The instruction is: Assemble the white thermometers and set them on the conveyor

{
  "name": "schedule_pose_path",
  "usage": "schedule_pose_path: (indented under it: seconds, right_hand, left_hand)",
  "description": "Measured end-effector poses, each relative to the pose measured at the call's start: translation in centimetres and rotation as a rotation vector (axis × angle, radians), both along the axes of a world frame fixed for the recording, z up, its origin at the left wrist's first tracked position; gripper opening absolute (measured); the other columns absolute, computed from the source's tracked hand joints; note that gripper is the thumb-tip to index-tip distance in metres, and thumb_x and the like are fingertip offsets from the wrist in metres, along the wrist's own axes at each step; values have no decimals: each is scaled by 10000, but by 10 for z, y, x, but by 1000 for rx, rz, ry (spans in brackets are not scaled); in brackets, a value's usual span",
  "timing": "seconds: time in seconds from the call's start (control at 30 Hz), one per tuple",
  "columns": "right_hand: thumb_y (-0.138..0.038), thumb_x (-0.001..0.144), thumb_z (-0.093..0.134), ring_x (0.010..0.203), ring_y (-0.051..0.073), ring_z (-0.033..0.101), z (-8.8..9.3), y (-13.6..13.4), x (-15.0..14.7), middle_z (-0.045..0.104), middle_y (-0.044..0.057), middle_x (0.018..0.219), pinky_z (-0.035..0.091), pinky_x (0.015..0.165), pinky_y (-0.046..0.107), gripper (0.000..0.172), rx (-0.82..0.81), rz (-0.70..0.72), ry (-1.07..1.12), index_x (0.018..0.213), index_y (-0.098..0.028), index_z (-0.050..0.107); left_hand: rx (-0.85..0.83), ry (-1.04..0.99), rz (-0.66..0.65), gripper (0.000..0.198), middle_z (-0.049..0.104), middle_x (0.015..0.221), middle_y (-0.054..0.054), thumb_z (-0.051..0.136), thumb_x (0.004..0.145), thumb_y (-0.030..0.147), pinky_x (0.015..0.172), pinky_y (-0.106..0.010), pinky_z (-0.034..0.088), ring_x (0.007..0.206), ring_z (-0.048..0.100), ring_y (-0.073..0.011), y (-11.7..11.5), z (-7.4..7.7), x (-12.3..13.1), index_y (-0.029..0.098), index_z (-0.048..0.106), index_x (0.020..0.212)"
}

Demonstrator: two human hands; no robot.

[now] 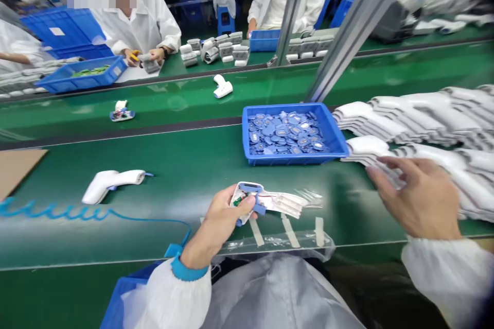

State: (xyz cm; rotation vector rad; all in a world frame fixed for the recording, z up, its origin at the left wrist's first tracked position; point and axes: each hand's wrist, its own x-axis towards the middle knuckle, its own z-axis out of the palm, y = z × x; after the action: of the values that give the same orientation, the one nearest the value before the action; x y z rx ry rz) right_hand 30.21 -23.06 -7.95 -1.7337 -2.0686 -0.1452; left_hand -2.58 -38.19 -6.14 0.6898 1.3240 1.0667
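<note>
In the lower middle of the frame the left hand point(222, 215) has its grip closed around an open white casing point(250, 200), thumb pressed on its upper face. The casing lies on its side just above the green surface point(185, 164), showing a blue edge, a small circuit board and red wires inside, with its long white end pointing right. At the lower right the right hand point(420, 195) is spread flat with an open grip and holds nothing. Its fingertips reach the nearest pieces of a pile of white shells point(424, 118) that fills the right side, though I cannot tell whether they press on them. Between the two hands, toward the centre, stands a blue tray point(293, 160) filled with small blue parts point(285, 136), just beside the pile. Three strips of tape point(289, 231) hang at the near edge of the surface below the casing. At the left lies a white handheld device point(111, 182), well apart from the left hand. A coiled blue cord point(57, 211) runs along the surface below it to the left wrist. A sheet of cardboard point(15, 167) sits at the far left edge. In the upper left a co-worker point(142, 20) in a white coat works beside a blue bin point(83, 79).
</note>
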Motion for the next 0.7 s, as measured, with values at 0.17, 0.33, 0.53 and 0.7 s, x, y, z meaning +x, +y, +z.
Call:
schedule_pose_path:
  seconds: [0.17,0.33,0.53,0.7]
  right_hand:
    - [-561,880,507,985,380,638,25,44,27,687,225,1015,445,839,509,485,-128,-30,75,1012,-152,732]
    - [-559,894,587,870,293,721,28,6,-14,764,139,985,557,826,467,451,-391,105,556,1149,-206,703]
    - [-465,976,514,1150,267,655,-27,-61,-78,743,103,1163,498,1042,477,370,-395,370,526,1140,-221,739]
    - [-441,961,564,1281,252,581,-11,-51,-52,641,76,1387,449,1102,437,438,-221,333,437,1357,-259,616]
  left_hand:
    - [-29,4,-11,492,714,850,-73,756,810,534,586,-235,356,685,585,-136,2,-7,2,130,676,1079]
    - [-44,16,43,516,683,794,-53,761,813,521,592,-234,353,684,579,-138,3,-6,0,122,668,1127]
    - [-44,65,69,444,719,931,-81,714,868,486,645,-253,386,762,600,-155,0,-8,-5,140,677,1144]
    - [-48,81,34,425,714,864,-60,681,896,504,637,-252,372,757,572,-152,-7,-8,-8,155,678,1140]
